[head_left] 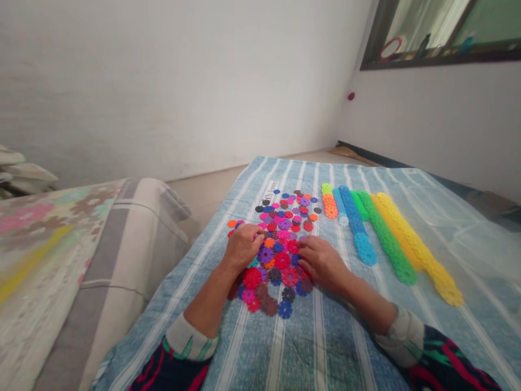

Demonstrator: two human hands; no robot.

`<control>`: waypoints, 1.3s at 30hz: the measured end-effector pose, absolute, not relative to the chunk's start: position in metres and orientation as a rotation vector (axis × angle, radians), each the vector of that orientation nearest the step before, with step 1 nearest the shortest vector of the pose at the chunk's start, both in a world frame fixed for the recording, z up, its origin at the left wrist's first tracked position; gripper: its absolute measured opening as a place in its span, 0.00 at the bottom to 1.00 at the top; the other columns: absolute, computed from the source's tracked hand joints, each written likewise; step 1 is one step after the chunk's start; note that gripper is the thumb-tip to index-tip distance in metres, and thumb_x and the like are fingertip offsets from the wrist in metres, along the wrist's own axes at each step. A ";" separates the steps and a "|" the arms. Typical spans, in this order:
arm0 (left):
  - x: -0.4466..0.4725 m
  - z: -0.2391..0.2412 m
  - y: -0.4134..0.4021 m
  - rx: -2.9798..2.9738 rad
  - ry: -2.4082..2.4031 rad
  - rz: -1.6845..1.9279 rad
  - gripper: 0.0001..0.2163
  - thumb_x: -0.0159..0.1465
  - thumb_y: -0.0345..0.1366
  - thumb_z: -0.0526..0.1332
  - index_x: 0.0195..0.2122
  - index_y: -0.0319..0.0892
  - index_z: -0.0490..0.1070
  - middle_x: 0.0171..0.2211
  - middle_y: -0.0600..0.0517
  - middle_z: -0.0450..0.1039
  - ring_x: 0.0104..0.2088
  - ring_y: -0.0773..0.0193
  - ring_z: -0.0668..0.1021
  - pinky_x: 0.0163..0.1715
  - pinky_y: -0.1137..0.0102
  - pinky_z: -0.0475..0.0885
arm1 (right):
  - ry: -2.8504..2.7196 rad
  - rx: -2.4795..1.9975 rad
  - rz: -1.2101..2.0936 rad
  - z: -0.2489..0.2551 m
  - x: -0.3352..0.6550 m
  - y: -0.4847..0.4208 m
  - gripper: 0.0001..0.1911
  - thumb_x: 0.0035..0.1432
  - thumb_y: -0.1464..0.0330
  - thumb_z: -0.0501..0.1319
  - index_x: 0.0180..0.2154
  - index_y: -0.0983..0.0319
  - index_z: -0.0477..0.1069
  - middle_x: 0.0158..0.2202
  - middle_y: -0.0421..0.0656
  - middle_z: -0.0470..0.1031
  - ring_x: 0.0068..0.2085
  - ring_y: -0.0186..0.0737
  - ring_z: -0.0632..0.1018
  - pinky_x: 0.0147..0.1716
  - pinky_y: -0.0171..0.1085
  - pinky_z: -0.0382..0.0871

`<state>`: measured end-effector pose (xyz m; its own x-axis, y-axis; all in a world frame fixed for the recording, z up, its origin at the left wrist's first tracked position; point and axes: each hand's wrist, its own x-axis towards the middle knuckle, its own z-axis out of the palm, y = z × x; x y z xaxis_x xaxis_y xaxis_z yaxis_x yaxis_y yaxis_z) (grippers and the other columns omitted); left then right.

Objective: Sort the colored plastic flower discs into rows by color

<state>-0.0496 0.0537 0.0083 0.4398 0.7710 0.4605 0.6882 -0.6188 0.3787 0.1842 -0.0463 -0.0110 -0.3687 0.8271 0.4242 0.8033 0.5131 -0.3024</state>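
A loose pile of small snowflake-shaped plastic discs [282, 259] in red, pink, purple, navy, brown, black and orange lies spread on a striped blue cloth [301, 347]. My left hand [243, 247] rests at the pile's left side, fingers curled together at the discs; whatever is between the fingertips is hidden. On the opposite side, my right hand [321, 260] touches the discs with its fingers slightly apart and bent, holding nothing that I can see. Both hands stay low, at the level of the discs.
To the right lie overlapping rows of discs: an orange row [330, 206], a blue row [354, 220], a green row [385, 239] and a yellow row [427, 258]. Clear plastic [480, 244] lies beyond. A fabric-covered seat [118, 255] stands at left, near a white wall [171, 81].
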 end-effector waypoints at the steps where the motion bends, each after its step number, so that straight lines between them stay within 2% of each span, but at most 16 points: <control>1: -0.052 0.009 0.054 2.537 1.340 0.909 0.05 0.58 0.30 0.59 0.28 0.42 0.75 0.29 0.52 0.77 0.33 0.62 0.76 0.39 0.68 0.71 | -2.219 -1.315 0.047 -0.012 0.184 -0.047 0.05 0.61 0.71 0.59 0.34 0.61 0.75 0.43 0.49 0.74 0.47 0.47 0.72 0.49 0.47 0.67; 5: -0.057 0.017 0.053 2.464 1.462 0.797 0.05 0.58 0.32 0.60 0.30 0.42 0.76 0.31 0.51 0.78 0.35 0.62 0.77 0.40 0.69 0.71 | -2.215 -1.274 -0.018 -0.018 0.184 -0.052 0.06 0.61 0.71 0.59 0.35 0.61 0.75 0.45 0.50 0.73 0.50 0.49 0.72 0.51 0.51 0.68; 9: -0.054 0.024 0.048 2.527 1.263 0.623 0.04 0.56 0.31 0.63 0.32 0.42 0.77 0.36 0.51 0.79 0.40 0.60 0.78 0.47 0.66 0.70 | -2.219 -1.288 -0.076 -0.024 0.183 -0.054 0.06 0.61 0.69 0.60 0.38 0.61 0.76 0.50 0.52 0.72 0.55 0.54 0.69 0.52 0.54 0.68; 12: -0.050 0.023 0.046 2.641 1.152 0.456 0.04 0.55 0.33 0.66 0.32 0.42 0.77 0.44 0.49 0.78 0.47 0.55 0.76 0.51 0.62 0.68 | -2.198 -1.311 -0.088 -0.028 0.184 -0.053 0.07 0.61 0.69 0.60 0.37 0.61 0.77 0.50 0.51 0.73 0.54 0.53 0.71 0.52 0.54 0.68; 16: -0.052 0.020 0.047 2.704 1.328 0.328 0.07 0.59 0.35 0.63 0.36 0.41 0.78 0.49 0.44 0.75 0.52 0.52 0.74 0.54 0.58 0.67 | -2.181 -1.320 -0.101 -0.031 0.188 -0.052 0.08 0.62 0.68 0.59 0.37 0.62 0.77 0.48 0.52 0.74 0.52 0.52 0.72 0.52 0.53 0.69; 19: -0.057 0.019 0.050 2.680 1.489 0.305 0.08 0.60 0.33 0.61 0.38 0.40 0.77 0.48 0.43 0.75 0.52 0.52 0.73 0.55 0.58 0.66 | -2.188 -1.306 -0.086 -0.034 0.191 -0.051 0.09 0.63 0.67 0.58 0.38 0.61 0.76 0.48 0.51 0.74 0.52 0.52 0.72 0.51 0.53 0.69; 25: -0.061 0.024 0.051 2.635 1.644 0.290 0.07 0.60 0.30 0.59 0.34 0.40 0.76 0.41 0.44 0.76 0.48 0.55 0.75 0.51 0.62 0.68 | -2.185 -1.278 -0.064 -0.037 0.194 -0.051 0.10 0.64 0.66 0.57 0.39 0.62 0.75 0.49 0.52 0.74 0.51 0.51 0.74 0.49 0.52 0.71; 28: -0.065 0.030 0.052 2.592 1.604 0.304 0.06 0.58 0.29 0.59 0.31 0.40 0.76 0.37 0.47 0.76 0.44 0.58 0.76 0.49 0.64 0.69 | -2.169 -1.252 -0.075 -0.037 0.194 -0.051 0.10 0.64 0.66 0.57 0.39 0.62 0.75 0.48 0.51 0.75 0.50 0.51 0.74 0.49 0.52 0.71; 31: -0.072 0.039 0.052 2.553 1.473 0.273 0.03 0.54 0.30 0.63 0.26 0.42 0.76 0.36 0.49 0.77 0.44 0.58 0.76 0.49 0.66 0.69 | -2.141 -1.228 -0.087 -0.036 0.194 -0.052 0.10 0.65 0.66 0.56 0.39 0.62 0.75 0.47 0.51 0.75 0.50 0.51 0.74 0.50 0.52 0.71; 34: -0.079 0.047 0.047 2.562 1.353 0.150 0.02 0.51 0.33 0.67 0.25 0.42 0.77 0.43 0.48 0.76 0.50 0.53 0.74 0.52 0.64 0.67 | -2.122 -1.222 -0.082 -0.036 0.192 -0.052 0.10 0.65 0.66 0.56 0.39 0.62 0.75 0.46 0.51 0.76 0.51 0.50 0.75 0.50 0.52 0.71; 37: -0.081 0.051 0.042 2.560 1.378 0.011 0.09 0.49 0.37 0.70 0.31 0.43 0.78 0.52 0.46 0.71 0.56 0.48 0.70 0.54 0.60 0.66 | -2.103 -1.214 -0.090 -0.035 0.190 -0.053 0.10 0.65 0.66 0.56 0.38 0.61 0.75 0.46 0.51 0.76 0.50 0.50 0.75 0.50 0.51 0.72; 39: -0.079 0.051 0.039 2.557 1.390 -0.077 0.11 0.49 0.38 0.70 0.33 0.42 0.78 0.53 0.44 0.69 0.56 0.46 0.69 0.54 0.59 0.66 | -2.096 -1.209 -0.105 -0.035 0.189 -0.053 0.10 0.64 0.66 0.57 0.37 0.62 0.75 0.46 0.51 0.76 0.49 0.49 0.76 0.49 0.51 0.72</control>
<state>-0.0794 0.0387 0.0513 0.5486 0.8216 -0.1548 0.8337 -0.5236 0.1753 0.1895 -0.0526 -0.0348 -0.3154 0.7284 0.6082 0.7854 0.5601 -0.2635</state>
